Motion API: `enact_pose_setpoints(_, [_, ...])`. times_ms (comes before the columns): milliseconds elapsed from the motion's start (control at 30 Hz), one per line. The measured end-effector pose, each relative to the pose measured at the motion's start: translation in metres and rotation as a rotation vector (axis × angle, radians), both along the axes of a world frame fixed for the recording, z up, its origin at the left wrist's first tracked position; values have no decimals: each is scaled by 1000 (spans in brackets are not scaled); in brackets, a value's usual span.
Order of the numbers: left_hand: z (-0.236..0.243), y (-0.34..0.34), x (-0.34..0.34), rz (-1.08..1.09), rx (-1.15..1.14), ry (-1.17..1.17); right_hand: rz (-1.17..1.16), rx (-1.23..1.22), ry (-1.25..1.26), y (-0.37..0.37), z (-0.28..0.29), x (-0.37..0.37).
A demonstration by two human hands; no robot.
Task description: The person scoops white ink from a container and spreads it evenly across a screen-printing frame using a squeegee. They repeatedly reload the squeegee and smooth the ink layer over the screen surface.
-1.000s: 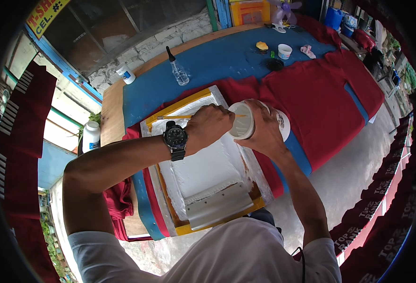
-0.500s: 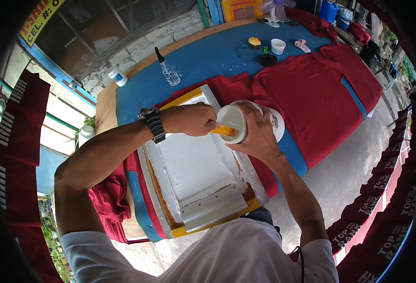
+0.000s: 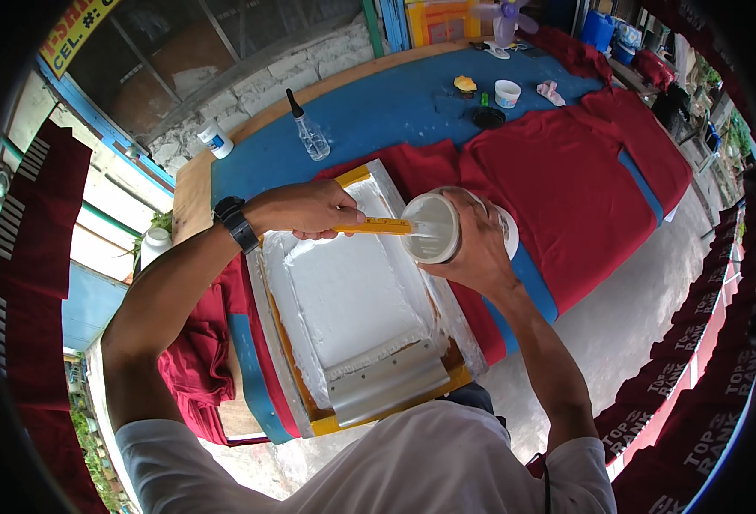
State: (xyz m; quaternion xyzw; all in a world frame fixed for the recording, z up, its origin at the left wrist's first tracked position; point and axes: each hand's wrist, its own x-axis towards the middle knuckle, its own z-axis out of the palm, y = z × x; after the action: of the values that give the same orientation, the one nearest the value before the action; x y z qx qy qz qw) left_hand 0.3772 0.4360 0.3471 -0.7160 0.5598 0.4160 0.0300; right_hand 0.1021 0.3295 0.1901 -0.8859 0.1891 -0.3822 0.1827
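My right hand [image 3: 474, 238] grips a white plastic tub [image 3: 430, 230], tilted with its mouth toward the left. My left hand [image 3: 309, 211] is closed round a flat yellow stick [image 3: 376, 226]. Its far end, smeared with white, reaches inside the tub's mouth. Below both hands lies a screen-printing frame [image 3: 277, 321], its mesh coated with thick white ink [image 3: 352, 295]. A metal-handled squeegee [image 3: 391, 384] rests across the frame's near end. Maroon cloth [image 3: 243, 300] shows under and beside the frame.
Maroon shirts [image 3: 558, 180] cover the right of the blue table [image 3: 361, 111]. Toward the back stand a clear bottle with black nozzle [image 3: 312, 137], a white jar [image 3: 215, 140] and a small white cup [image 3: 506, 93]. A white round container [image 3: 510, 233] sits behind my right hand.
My left hand has drawn back to the left, pulling more of the yellow stick out of the tub. The tub has shifted slightly right, and its mouth now shows more toward me.
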Motion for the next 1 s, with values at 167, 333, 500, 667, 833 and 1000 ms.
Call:
enact_pose_setpoints(167, [21, 31, 18, 66, -11, 3, -58, 65, 16, -3, 0, -2])
enact_pose_setpoints(333, [39, 68, 36, 203, -25, 14, -63, 84, 10, -13, -2, -1])
enact_pose_setpoints(500, [48, 112, 54, 287, -53, 81, -110, 81, 42, -16, 0, 2])
enact_pose_setpoints(667, [46, 173, 76, 390, -157, 161, -168, 114, 100, -18, 4, 6])
enact_pose_setpoints(833, [22, 253, 107, 535, -242, 129, -170, 133, 112, -20, 3, 7])
enact_pose_setpoints(1000, [-71, 313, 129, 521, -593, -132, -114, 217, 43, -25, 1, 7])
